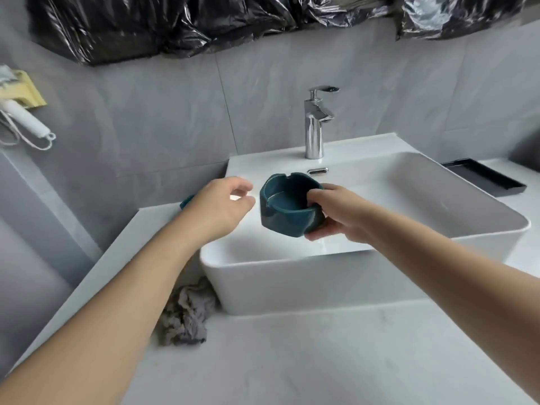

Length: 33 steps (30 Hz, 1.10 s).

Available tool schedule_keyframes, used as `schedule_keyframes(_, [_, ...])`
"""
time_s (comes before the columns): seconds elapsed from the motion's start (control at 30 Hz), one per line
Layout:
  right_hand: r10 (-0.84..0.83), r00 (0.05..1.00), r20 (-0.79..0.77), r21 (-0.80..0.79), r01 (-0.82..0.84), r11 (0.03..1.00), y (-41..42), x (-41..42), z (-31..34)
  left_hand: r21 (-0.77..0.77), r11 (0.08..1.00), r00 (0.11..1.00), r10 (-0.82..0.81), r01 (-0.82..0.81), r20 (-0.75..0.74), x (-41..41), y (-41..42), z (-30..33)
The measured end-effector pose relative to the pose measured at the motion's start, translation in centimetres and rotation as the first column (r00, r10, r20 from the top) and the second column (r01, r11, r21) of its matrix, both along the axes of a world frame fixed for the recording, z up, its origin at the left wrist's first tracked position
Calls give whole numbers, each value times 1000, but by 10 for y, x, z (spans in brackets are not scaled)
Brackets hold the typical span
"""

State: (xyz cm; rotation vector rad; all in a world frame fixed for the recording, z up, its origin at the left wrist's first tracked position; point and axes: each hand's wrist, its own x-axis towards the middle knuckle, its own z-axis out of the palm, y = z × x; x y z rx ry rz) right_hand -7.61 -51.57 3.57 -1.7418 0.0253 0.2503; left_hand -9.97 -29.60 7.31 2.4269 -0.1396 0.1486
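A dark teal ashtray with notches in its rim hangs tilted over the left part of the white basin. My right hand grips it by its right wall, thumb inside the rim and fingers underneath. My left hand hovers just left of the ashtray with loosely curled fingers and holds nothing. A small teal object peeks out from behind my left wrist on the counter; most of it is hidden.
A chrome tap stands behind the basin. A crumpled grey cloth lies on the white counter left of the basin. A black tray sits at the right. Black plastic sheeting hangs above; a white brush hangs on the left wall.
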Motion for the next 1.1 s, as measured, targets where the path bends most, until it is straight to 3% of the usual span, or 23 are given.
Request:
schedule_keyframes(0.17, [-84, 996, 39, 109, 79, 991, 20, -37, 7, 263, 952, 987, 143, -159, 79, -77, 48, 2])
schedule_keyframes(0.23, [-111, 993, 45, 132, 104, 986, 26, -46, 6, 350, 916, 980, 200, -195, 23, -93, 67, -15])
schedule_keyframes(0.33, [-131, 989, 66, 129, 122, 984, 26, -50, 1, 439, 886, 948, 252, -146, -192, -97, 89, -53])
schedule_keyframes(0.4, [-143, 987, 76, 131, 132, 983, 23, -46, -2, 406, 906, 929, 244, -117, -279, -92, 91, -78])
schedule_keyframes(0.47, [-149, 986, 73, 132, 139, 982, 20, -40, -7, 400, 910, 924, 242, -111, -295, -86, 85, -102])
schedule_keyframes(0.57, [-127, 991, 48, 113, 121, 986, 19, -35, -11, 521, 849, 954, 219, -84, -203, -81, 77, -126])
schedule_keyframes(0.73, [-45, 996, 75, 108, 36, 993, 20, -38, -9, 338, 924, 952, 251, -181, -177, -102, 73, -69])
schedule_keyframes(0.83, [-4, 995, 96, 67, -2, 998, 17, -35, -8, 131, 967, 975, 220, -217, -7, -111, 67, -3])
schedule_keyframes(0.93, [18, 991, 130, 19, -21, 1000, 13, -29, 2, -147, 989, 976, 47, -16, 210, -100, 36, 44])
schedule_keyframes(1.0, [23, 988, 152, 7, -24, 1000, 7, -28, 8, -252, 957, 965, -76, 141, 252, -82, 6, 55])
schedule_keyframes(1.07, [29, 985, 169, 9, -31, 999, -3, -30, 11, -242, 948, 957, -143, 205, 252, -61, -20, 49])
schedule_keyframes(1.1, [26, 984, 173, 15, -29, 999, -8, -32, 12, -164, 965, 953, -157, 204, 258, -51, -29, 42])
